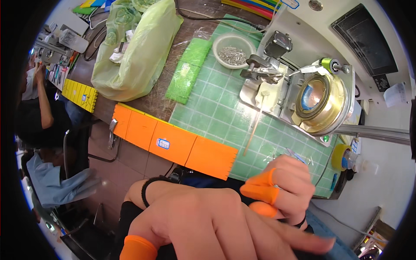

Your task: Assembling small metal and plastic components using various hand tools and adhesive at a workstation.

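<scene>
My left hand is raised large in the foreground, its back showing and its fingers stretched out, one blurred at the right. An orange finger cot covers a digit at its lower left; nothing shows in its grasp. Just beyond it, at the mat's near edge, my right hand has its fingers curled closed. Orange finger cots cover some of its digits, and whatever they may hold is hidden. Beyond the right hand, a small clear piece lies on the green mat.
A machine with a brass-coloured round drum stands at the right. A thin stick leans from its cream tray. Behind are a bowl of small metal parts and a green plastic bag. An orange strip lines the front edge; another person sits left.
</scene>
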Motion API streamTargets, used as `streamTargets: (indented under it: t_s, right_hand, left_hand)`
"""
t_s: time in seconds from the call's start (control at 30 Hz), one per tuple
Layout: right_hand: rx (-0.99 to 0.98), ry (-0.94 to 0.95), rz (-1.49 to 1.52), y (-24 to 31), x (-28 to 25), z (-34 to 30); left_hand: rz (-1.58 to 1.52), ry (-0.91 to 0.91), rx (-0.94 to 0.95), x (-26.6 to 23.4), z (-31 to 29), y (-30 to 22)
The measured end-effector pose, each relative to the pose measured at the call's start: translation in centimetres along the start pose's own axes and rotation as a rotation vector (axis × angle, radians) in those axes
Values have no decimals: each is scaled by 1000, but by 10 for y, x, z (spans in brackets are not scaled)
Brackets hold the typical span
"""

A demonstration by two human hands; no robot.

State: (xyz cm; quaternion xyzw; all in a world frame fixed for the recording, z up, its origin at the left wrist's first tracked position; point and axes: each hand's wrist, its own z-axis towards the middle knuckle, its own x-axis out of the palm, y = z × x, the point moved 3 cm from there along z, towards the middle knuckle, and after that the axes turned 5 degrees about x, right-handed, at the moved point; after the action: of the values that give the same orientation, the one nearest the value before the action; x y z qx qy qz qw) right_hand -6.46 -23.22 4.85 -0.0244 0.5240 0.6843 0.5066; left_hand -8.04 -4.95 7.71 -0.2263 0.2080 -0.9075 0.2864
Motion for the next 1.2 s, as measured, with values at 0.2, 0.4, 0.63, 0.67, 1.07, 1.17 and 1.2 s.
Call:
streamTargets:
  t_s: [0.2, 0.4, 0.63, 0.67, 1.07, 1.17, 1.2]
  right_hand:
    - [35, 76, -18, -19, 7, 0]
    - [78, -33, -15, -29, 25, 6]
    - [425, -479, 590, -75, 50, 10]
    - [460, -556, 720, -82, 53, 10]
    - [469, -807, 783, -113, 57, 43]
    - [493, -856, 780, -119, 59, 34]
    - [517, -882, 832, -122, 60, 32]
  left_hand:
    - [-98, -97, -13, 10, -16, -6]
    - [-180, -195, -54, 17, -8, 10]
    - [-391, -260, -61, 9, -21, 2]
    - [-398, -250, -62, 6, -19, 1]
    - [1163, -72, -460, -63, 34, -36]
    - [1129, 17, -511, -87, 60, -6]
    - [1120, 19, -509, -95, 68, 8]
